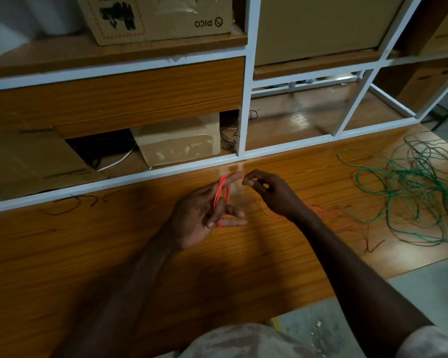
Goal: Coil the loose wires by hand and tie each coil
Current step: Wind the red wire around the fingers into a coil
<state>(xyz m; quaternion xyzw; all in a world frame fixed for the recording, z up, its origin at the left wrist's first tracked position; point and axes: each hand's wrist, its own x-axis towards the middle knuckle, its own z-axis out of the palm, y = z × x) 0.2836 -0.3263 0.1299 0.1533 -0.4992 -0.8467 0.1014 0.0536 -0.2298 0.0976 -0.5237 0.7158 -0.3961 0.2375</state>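
A thin orange wire (pixel 221 195) is wound in several loops around the fingers of my left hand (pixel 204 215), which is held palm up over the wooden surface. My right hand (pixel 269 192) pinches the same orange wire between thumb and forefinger, just right of the left fingertips. The loose rest of the orange wire (pixel 342 215) trails right across the wood, passing under my right wrist. A big tangle of green wire (pixel 419 189) lies at the right. A short black wire (pixel 70 202) lies at the left.
The wooden surface (pixel 114 254) ends at a white metal shelf frame (pixel 166 169) behind my hands. Cardboard boxes (pixel 179 140) and cables sit inside the shelves. Grey floor (pixel 321 329) shows at the lower right.
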